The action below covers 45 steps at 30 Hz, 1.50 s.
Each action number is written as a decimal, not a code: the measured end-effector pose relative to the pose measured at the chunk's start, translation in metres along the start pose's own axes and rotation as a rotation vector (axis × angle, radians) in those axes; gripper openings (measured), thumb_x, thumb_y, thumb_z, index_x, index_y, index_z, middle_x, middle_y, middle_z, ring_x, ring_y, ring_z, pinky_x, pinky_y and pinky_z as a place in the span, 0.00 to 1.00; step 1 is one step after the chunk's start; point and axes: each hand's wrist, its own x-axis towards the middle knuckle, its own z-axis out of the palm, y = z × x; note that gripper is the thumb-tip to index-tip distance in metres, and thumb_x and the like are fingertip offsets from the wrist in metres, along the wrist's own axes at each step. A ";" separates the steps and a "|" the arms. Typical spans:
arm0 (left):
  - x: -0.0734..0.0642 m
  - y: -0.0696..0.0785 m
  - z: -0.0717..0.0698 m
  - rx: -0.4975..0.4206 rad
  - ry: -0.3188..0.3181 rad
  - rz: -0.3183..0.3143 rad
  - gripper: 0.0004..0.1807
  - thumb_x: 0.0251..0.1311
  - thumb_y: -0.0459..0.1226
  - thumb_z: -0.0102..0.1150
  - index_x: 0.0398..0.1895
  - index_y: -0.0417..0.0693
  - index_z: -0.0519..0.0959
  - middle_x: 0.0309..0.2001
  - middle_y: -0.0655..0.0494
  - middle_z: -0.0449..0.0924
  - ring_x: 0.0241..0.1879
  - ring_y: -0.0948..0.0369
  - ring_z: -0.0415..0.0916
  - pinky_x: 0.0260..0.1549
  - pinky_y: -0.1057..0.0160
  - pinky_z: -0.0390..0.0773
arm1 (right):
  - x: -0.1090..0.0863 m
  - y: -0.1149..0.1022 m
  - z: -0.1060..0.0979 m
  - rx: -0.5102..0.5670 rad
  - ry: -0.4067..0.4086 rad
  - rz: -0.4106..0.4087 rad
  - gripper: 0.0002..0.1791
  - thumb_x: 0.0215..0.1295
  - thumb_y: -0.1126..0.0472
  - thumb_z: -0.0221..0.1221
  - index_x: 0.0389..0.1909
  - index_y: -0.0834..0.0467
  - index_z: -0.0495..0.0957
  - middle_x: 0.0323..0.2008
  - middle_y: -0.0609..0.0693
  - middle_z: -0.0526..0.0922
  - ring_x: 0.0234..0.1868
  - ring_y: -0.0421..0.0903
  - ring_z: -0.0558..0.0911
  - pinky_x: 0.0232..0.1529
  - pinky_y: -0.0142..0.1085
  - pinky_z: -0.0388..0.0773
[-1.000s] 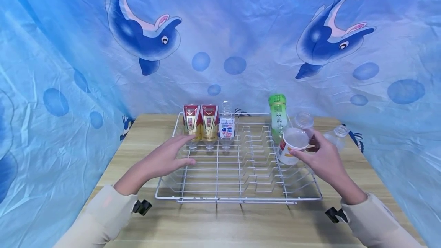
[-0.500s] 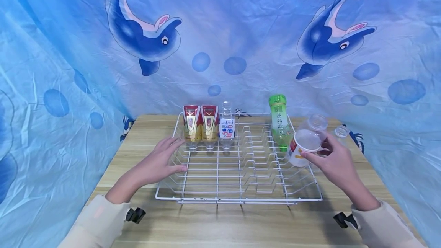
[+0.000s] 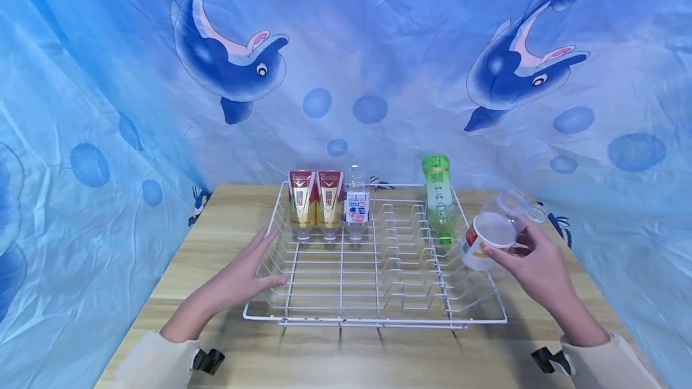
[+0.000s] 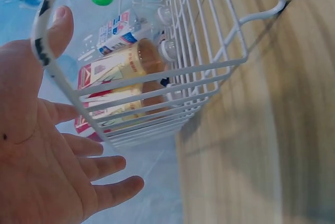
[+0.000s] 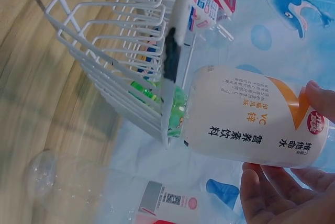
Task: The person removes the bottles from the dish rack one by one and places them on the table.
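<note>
A drink bottle (image 3: pixel 478 251) with a white label and an orange stripe is gripped between the thumb and fingers of my right hand (image 3: pixel 540 266), tilted at the right side of the white wire dish rack (image 3: pixel 378 321). In the right wrist view, the bottle's label (image 5: pixel 246 114) shows beside the rack's rim. My left hand (image 3: pixel 232 284) spreads at the rack's left rim, fingers extended and holding nothing. In the rack's back left stand two red-and-gold bottles (image 3: pixel 301 203) and a clear bottle (image 3: pixel 357 206), upside down. A green bottle (image 3: pixel 440 197) leans at the back right, also cap down.
Beyond the rack's right side is another clear bottle (image 5: pixel 157 198), partly hidden behind the right hand in the head view. Wire dividers (image 3: pixel 400 257) run along the rack's right half. A blue dolphin-print cloth (image 3: pixel 346 47) surrounds the wooden table (image 3: pixel 335 359).
My right hand has carried the white-labelled bottle rightward, away from the green bottle. The left hand has drawn back left and down to the rack's left rim.
</note>
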 end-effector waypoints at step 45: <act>-0.010 -0.016 0.022 -0.036 0.063 -0.074 0.54 0.68 0.62 0.53 0.82 0.45 0.38 0.79 0.35 0.37 0.75 0.32 0.41 0.68 0.29 0.48 | -0.033 0.024 -0.031 0.041 0.140 0.085 0.34 0.54 0.65 0.76 0.61 0.64 0.72 0.39 0.32 0.78 0.37 0.25 0.81 0.35 0.20 0.80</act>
